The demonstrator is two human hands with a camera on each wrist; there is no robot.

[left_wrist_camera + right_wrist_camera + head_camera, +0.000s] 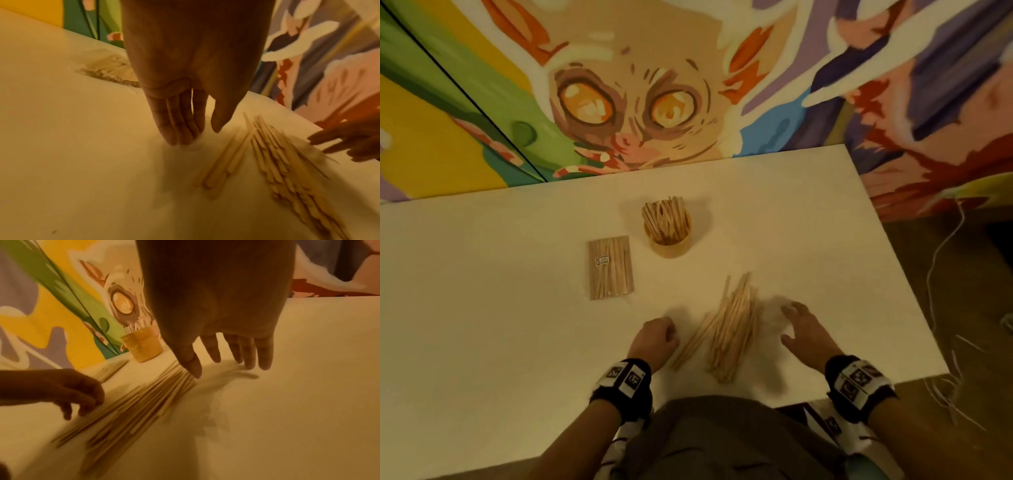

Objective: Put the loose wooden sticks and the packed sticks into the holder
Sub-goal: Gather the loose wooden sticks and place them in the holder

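1. while both hands sit low over the near edge of the table [482, 274], neither has hold of anything.
2. left hand [655, 337]: the head view suggests loosely curled fingers, but the left wrist view shows them straight, pressed together and pointing down at the surface, thumb apart. holds nothing. it sits just beside the left flank of the loose sticks [729, 332].
3. right hand [804, 330]: fingers spread and extended, tips at or just above the surface, thumb tip close to the far end of the pile. empty. whether it touches the sticks cannot be told because of blur.
4. loose sticks lie in a rough fan near the middle of the near edge, a few splayed off toward the left hand. judgement: one hand on each flank looks like a setup to sweep the fan into a single bundle, since scattered sticks are hard to lift flat.
5. packed sticks [610, 265], in a clear wrapper with a small label, lie flat further in, left of centre, untouched.
6. holder [667, 236], a round wooden cup, stands upright toward the far edge, just right of the pack and already holding many sticks on end.
7. judgement: the holder looks fairly full, so the pack may fit tightly.
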